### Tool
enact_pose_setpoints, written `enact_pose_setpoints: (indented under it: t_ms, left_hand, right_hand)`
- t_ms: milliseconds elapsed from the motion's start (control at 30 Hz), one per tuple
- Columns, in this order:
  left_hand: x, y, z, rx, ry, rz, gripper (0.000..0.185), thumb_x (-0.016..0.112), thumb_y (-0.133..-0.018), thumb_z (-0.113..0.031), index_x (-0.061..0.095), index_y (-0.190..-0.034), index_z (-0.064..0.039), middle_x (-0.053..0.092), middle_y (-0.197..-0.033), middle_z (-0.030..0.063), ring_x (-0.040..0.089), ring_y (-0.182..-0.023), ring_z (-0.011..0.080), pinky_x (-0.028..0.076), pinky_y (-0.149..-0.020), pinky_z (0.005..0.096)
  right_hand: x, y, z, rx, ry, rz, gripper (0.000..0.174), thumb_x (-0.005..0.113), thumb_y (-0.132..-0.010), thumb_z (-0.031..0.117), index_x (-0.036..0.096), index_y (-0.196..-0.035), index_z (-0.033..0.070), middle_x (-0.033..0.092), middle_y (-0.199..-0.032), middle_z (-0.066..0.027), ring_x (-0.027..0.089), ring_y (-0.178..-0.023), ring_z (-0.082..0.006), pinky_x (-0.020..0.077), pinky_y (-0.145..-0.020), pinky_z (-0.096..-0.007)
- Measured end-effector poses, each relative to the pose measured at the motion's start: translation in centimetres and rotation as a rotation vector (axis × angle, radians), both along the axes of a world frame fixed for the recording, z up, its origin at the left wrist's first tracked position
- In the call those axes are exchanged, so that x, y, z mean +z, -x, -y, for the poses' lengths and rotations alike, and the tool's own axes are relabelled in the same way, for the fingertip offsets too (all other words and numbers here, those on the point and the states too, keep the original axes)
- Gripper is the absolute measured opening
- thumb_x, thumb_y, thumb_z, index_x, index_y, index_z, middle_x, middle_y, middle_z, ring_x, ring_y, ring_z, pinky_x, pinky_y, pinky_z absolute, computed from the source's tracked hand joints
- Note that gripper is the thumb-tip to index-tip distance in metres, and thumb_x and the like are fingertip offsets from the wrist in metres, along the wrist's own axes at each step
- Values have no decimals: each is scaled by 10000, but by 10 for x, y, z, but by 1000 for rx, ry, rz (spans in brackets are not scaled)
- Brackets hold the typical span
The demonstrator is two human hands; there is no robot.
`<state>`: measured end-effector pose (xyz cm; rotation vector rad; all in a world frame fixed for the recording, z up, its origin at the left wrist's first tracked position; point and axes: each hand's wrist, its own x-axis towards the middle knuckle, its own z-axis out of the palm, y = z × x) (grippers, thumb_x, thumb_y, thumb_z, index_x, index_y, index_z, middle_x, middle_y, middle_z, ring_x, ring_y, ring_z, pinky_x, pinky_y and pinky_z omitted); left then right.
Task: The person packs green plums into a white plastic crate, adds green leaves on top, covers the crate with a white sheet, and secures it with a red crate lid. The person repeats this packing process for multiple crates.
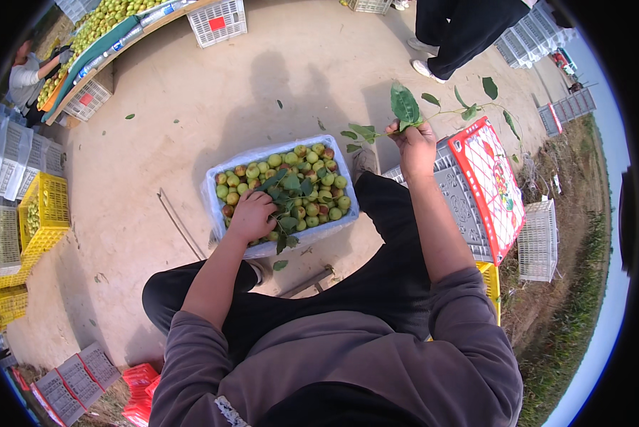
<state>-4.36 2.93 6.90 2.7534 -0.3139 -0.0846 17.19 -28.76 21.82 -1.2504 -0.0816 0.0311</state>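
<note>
Between my legs stands a crate lined with pale blue plastic film [304, 235], full of green and reddish-brown jujube fruits [313, 209]. Leafy sprigs [291, 183] lie on top of the fruits near the crate's middle. My left hand [253, 214] rests on the fruits at the crate's left part, its fingertips at the edge of the leaves; what lies under the palm is hidden. Raised beyond the crate's right side, my right hand [414, 144] pinches a long thin leafy twig [447, 110] between thumb and fingers. One large leaf stands up above the fingers, and the twig trails to the right.
Right of my leg are grey crates with a red-and-white printed lid [491, 187]. Yellow crates [47, 213] stand at the left. A fruit-covered sorting table [132, 34] is at the upper left, with a person [26, 80] beside it. Another person's legs [447, 42] show at the top right.
</note>
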Motion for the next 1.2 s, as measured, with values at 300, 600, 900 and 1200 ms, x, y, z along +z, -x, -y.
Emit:
enact_pose_setpoints:
  t_ms: [300, 600, 900, 1200]
  left_hand:
    - [43, -8, -23, 31, -160, -161, 218, 748, -807, -309, 798, -982, -190, 668, -1156, 53, 528, -1293, 286, 274, -1182, 595]
    - [23, -32, 9, -92, -182, -189, 252, 650, -910, -176, 713, -1153, -150, 681, -1084, 52, 585, -1184, 271, 346, -1121, 538]
    - [5, -5, 25, 15, 72, 62, 473, 680, -866, -98, 600, -1330, -148, 655, -1265, 100, 587, -1239, 305, 399, -1110, 493]
    - [43, 6, -14, 164, 563, 105, 322, 573, -937, -39, 659, -1248, -35, 690, -1191, 180, 640, -1151, 369, 506, -983, 426]
  right_hand:
    - [102, 161, 328, -265, 1239, 424, 240, 466, -899, -20, 648, -1055, -35, 691, -901, -132, 615, -808, -188, 476, -730, -321]
    - [11, 341, 464, -403, 2085, -847, 488, 557, -866, 93, 595, -1353, 84, 628, -1305, -181, 609, -1203, -393, 502, -971, -540]
    - [50, 174, 208, -91, 1472, 528, 406, 642, -815, -47, 672, -1213, 32, 655, -1250, -187, 646, -1162, -389, 520, -1007, -440]
    - [-65, 160, -71, 816, 1120, 586, 717, 732, -828, 190, 490, -1503, 204, 627, -1269, -136, 623, -1156, -342, 516, -985, -460]
